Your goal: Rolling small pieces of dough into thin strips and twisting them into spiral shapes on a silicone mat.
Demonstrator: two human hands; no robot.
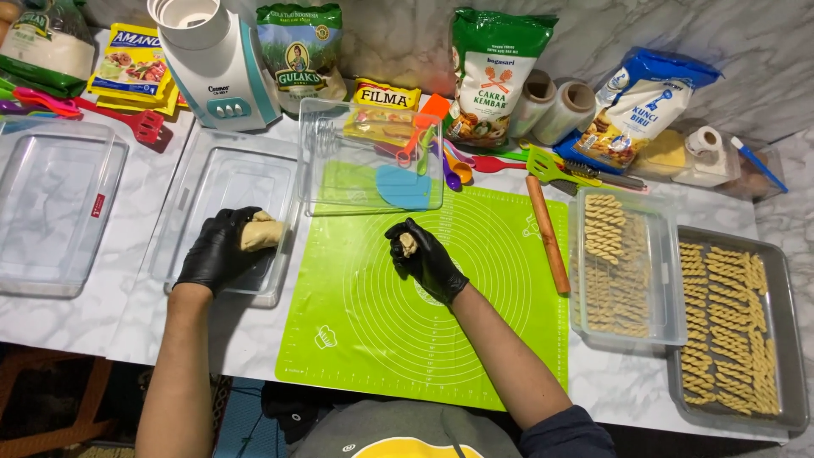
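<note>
Nearest the person, the green mat [381,339] lies on the marble bench [102,326]. Over its middle, the right hand [424,254], black-gloved, is clenched on a small dough piece [408,244], pinched betw. fingers & palm. The left hand [222,248], also gloved, grasps the big dough lump [261,233] inside a clear tray [191,271] just left of the mat.

To the right: a clear box [670,326] w/ rows of pale twisted sticks, then a metal tray [793,339] w/ more of them. A wooden rolling pin [549,235] rests along the mat's right edge.

Risks, as a judgement: the small piece could slip or squash if squeezed too hard; the lump may stick to the glove & tear; the pin, close to the mat edge, could roll if knocked by the forearm.

Farther back, packages stand along the wall: a green-white flour bag [496,72] at centre, a blue-white bag [636,106] leaning at right, a green sugar bag [301,55] beside the white-teal blender [216,64], a flat yellow sachet [386,97] between them, yellow packets [131,68] far left. Two cling-film rolls [551,106] stand by the flour bag.
</note>
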